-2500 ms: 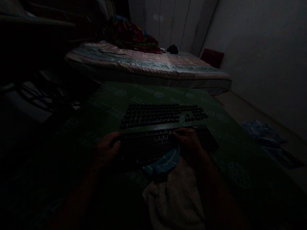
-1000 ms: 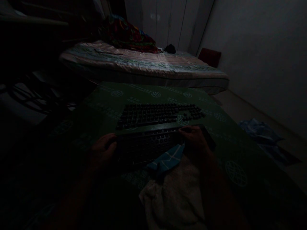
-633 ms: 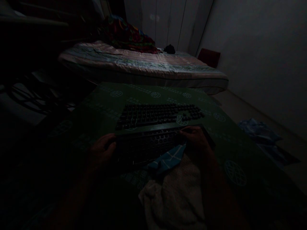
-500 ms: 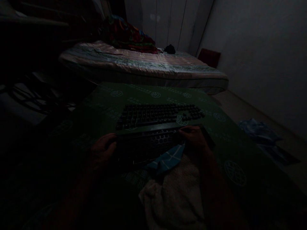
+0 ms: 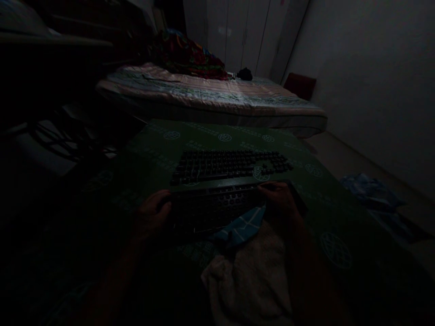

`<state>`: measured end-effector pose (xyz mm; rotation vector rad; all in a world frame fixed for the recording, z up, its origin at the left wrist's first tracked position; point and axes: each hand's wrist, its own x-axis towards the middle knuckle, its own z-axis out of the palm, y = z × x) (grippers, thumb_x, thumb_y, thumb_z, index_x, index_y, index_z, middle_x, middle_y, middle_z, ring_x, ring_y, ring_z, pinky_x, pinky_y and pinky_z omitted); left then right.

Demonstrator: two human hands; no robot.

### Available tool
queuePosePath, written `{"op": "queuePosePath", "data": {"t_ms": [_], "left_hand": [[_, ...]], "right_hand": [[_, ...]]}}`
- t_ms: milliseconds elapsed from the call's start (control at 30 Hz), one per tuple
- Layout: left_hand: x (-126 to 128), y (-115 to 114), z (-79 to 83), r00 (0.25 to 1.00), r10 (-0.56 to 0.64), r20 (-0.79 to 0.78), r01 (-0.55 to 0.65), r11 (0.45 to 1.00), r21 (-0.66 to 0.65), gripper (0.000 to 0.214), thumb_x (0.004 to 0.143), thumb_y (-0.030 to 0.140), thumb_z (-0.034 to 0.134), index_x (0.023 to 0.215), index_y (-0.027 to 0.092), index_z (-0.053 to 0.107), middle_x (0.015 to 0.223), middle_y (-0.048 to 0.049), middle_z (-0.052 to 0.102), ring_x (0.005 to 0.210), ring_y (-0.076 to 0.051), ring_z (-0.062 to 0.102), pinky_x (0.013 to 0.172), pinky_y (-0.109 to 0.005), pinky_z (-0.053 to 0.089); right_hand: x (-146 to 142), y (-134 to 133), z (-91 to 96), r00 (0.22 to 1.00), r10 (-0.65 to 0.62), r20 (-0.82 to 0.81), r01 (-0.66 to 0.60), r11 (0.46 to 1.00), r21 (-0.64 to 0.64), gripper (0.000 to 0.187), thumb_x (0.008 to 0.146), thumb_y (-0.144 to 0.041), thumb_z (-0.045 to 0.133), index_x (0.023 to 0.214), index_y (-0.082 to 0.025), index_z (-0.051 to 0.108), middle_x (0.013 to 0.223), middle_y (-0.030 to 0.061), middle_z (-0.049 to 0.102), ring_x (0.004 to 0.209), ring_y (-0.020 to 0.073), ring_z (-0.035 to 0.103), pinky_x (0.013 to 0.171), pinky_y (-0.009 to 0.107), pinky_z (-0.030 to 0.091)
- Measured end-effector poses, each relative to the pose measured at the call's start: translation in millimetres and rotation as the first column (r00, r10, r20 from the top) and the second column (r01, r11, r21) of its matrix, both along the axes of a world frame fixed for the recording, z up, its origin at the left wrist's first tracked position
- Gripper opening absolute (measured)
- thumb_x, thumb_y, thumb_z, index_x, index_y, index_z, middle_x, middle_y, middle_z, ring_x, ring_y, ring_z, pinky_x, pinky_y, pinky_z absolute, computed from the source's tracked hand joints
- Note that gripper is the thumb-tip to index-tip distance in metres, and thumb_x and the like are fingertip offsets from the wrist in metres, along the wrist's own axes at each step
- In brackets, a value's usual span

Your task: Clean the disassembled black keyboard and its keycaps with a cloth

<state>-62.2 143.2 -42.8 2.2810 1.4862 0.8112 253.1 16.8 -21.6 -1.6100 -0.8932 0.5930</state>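
Note:
A black keyboard base (image 5: pixel 204 213) lies across the green tabletop in front of me, its key area bare of most caps. My left hand (image 5: pixel 154 210) is closed around its left end, thumb on the near side. At the upper right of the base, the fingers of my right hand (image 5: pixel 278 194) are pinched together over its far edge. A blue cloth (image 5: pixel 244 226) with white lines runs from under the right palm, and seems gripped there, though darkness hides the contact. Just beyond the base, loose black keycaps (image 5: pixel 217 164) are laid out in keyboard order.
A beige towel (image 5: pixel 253 276) lies bunched at the near side, against the blue cloth. Past the green table (image 5: pixel 136 190) stands a bed (image 5: pixel 217 97) with a red patterned blanket (image 5: pixel 193 59). Blue fabric (image 5: pixel 370 190) lies on the floor at right.
The whole view has shifted slightly, so everything sits a little further right and lower. Both hands keep their places on the keyboard base.

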Motion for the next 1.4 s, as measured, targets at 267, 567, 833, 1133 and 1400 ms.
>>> {"op": "queuePosePath", "data": {"t_ms": [267, 567, 833, 1133, 1400], "left_hand": [[-1, 1, -2.3, 0.995, -0.003, 0.098, 0.01, 0.998, -0.062, 0.033, 0.07, 0.037, 0.042, 0.092, 0.021, 0.06, 0.113, -0.0077, 0.062, 0.107, -0.025, 0.057, 0.097, -0.039, 0.043], [-1, 1, -0.5, 0.996, 0.003, 0.095, 0.006, 0.996, -0.094, 0.033, 0.071, 0.038, 0.044, 0.095, 0.022, 0.059, 0.115, -0.0067, 0.061, 0.108, -0.024, 0.056, 0.098, -0.038, 0.042], [0, 0, 0.5, 0.997, 0.009, 0.083, -0.001, 0.996, -0.09, 0.035, 0.07, 0.038, 0.043, 0.094, 0.019, 0.06, 0.114, -0.0093, 0.061, 0.109, -0.026, 0.056, 0.098, -0.04, 0.042], [1, -1, 1.9, 0.996, 0.007, 0.084, 0.002, 0.993, -0.114, 0.04, 0.07, 0.038, 0.04, 0.098, 0.015, 0.058, 0.118, -0.0119, 0.059, 0.111, -0.026, 0.054, 0.1, -0.041, 0.04], [2, -2, 2.8, 0.998, 0.021, 0.056, -0.014, 0.992, -0.126, 0.041, 0.072, 0.039, 0.039, 0.1, 0.015, 0.058, 0.12, -0.0105, 0.058, 0.112, -0.024, 0.053, 0.101, -0.039, 0.039]], "right_hand": [[7, -6, 4.7, 0.996, 0.087, 0.012, -0.085, 0.992, -0.09, 0.017, 0.058, -0.032, 0.069, 0.063, -0.016, 0.069, 0.062, 0.004, 0.069, 0.063, 0.0215, 0.065, 0.057, 0.03, 0.05], [5, -3, -8.0, 0.99, 0.139, -0.007, -0.139, 0.989, -0.05, 0.02, 0.059, -0.035, 0.069, 0.065, -0.015, 0.069, 0.063, 0.004, 0.069, 0.059, 0.019, 0.064, 0.056, 0.029, 0.049], [9, -6, 2.5, 0.998, 0.044, 0.053, -0.042, 0.999, -0.022, 0.016, 0.058, -0.033, 0.067, 0.062, -0.017, 0.068, 0.065, 0.0033, 0.07, 0.065, 0.0202, 0.065, 0.059, 0.029, 0.05], [13, -7, 0.3, 0.995, 0.1, 0.01, -0.099, 0.992, -0.083, 0.016, 0.056, -0.03, 0.068, 0.061, -0.015, 0.069, 0.059, 0.0027, 0.068, 0.056, 0.0183, 0.062, 0.051, 0.026, 0.047], [12, -8, 4.0, 0.995, 0.094, 0.043, -0.089, 0.991, -0.1, 0.016, 0.058, -0.03, 0.065, 0.061, -0.015, 0.068, 0.059, 0.0023, 0.067, 0.056, 0.0174, 0.061, 0.051, 0.025, 0.046]]}}
